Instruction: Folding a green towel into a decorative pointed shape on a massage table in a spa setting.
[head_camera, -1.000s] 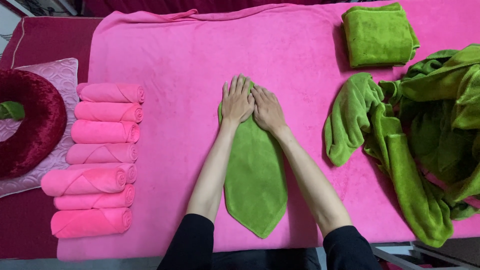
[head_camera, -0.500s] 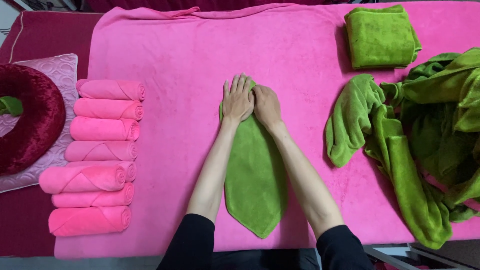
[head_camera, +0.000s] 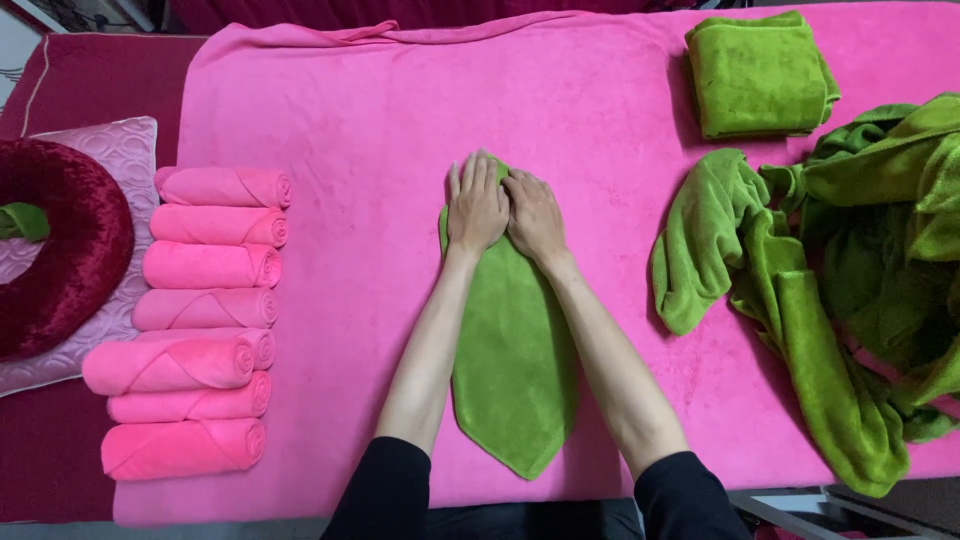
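Fingers flat, both hands pressing on the green towel's far end.
Left hand (head_camera: 476, 207) and right hand (head_camera: 534, 217) lie side by side, touching, palms down, grasping nothing. Green towel (head_camera: 515, 350) lies mid-table on the pink sheet (head_camera: 380, 110), narrowing to a point toward the person.

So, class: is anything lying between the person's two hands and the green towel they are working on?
Nothing visible. The left hand and right hand both press flat on the far end of the green towel. The pink rolls and the loose green towels lie off to the sides.
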